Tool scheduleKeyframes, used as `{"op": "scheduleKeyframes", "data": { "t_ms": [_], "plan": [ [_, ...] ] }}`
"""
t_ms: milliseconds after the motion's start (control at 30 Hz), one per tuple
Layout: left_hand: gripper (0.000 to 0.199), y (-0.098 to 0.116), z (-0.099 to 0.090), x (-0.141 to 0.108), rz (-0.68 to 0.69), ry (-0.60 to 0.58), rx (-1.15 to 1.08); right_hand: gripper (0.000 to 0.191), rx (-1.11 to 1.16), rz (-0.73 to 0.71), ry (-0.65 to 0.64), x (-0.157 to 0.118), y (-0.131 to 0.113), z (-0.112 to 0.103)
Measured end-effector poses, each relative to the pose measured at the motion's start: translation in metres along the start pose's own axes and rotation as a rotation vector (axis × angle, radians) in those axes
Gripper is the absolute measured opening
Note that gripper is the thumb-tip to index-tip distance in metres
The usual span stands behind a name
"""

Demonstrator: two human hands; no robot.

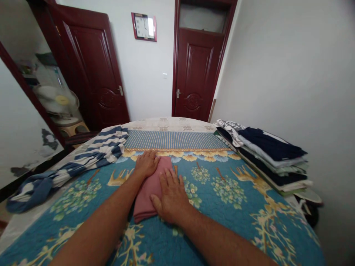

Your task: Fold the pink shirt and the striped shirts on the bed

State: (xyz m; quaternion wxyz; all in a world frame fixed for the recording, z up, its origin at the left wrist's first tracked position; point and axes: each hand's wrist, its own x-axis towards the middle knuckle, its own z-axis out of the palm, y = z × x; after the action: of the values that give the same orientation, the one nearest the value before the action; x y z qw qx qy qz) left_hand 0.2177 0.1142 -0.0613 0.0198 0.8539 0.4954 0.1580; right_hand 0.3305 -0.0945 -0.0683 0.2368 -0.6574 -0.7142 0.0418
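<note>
A folded pink cloth point(146, 195), perhaps a garment, lies as a narrow bundle on the patterned teal bedspread point(210, 229). My left hand point(146, 163) rests flat across its far left part, fingers stretched forward. Against its right edge lies my right hand point(170, 194), palm down with the fingers spread and the thumb over the cloth. Neither hand grips anything. The palms hide parts of the bundle, and its layered near edge shows.
A crumpled blue-and-white striped garment point(91, 153) lies along the bed's left side. Folded clothes are stacked in a pile point(266, 155) at the right edge by the wall. Beyond the bed are a closed door point(198, 70), an open door point(88, 62) and a fan point(58, 99).
</note>
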Motion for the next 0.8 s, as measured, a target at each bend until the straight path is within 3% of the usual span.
{"op": "scheduleKeyframes", "data": {
  "t_ms": [200, 333, 467, 633, 800],
  "plan": [
    [0.061, -0.012, -0.003, -0.024, 0.082, 0.007, -0.058, 0.088, 0.010, 0.010, 0.018, 0.000, -0.002, -0.004],
    [0.064, -0.017, 0.004, -0.070, 0.179, 0.043, -0.056, 0.087, 0.033, -0.003, 0.021, 0.000, -0.003, -0.008],
    [0.064, -0.017, 0.008, -0.125, 0.252, -0.013, -0.010, 0.080, 0.064, -0.020, 0.022, -0.001, -0.003, -0.013],
    [0.068, -0.021, -0.007, -0.171, 0.267, -0.055, 0.057, 0.081, 0.064, -0.029, 0.012, -0.005, 0.000, -0.011],
    [0.072, -0.017, -0.022, -0.193, 0.252, -0.032, 0.115, 0.084, 0.044, 0.031, 0.009, -0.010, 0.003, -0.004]
  ]
}}
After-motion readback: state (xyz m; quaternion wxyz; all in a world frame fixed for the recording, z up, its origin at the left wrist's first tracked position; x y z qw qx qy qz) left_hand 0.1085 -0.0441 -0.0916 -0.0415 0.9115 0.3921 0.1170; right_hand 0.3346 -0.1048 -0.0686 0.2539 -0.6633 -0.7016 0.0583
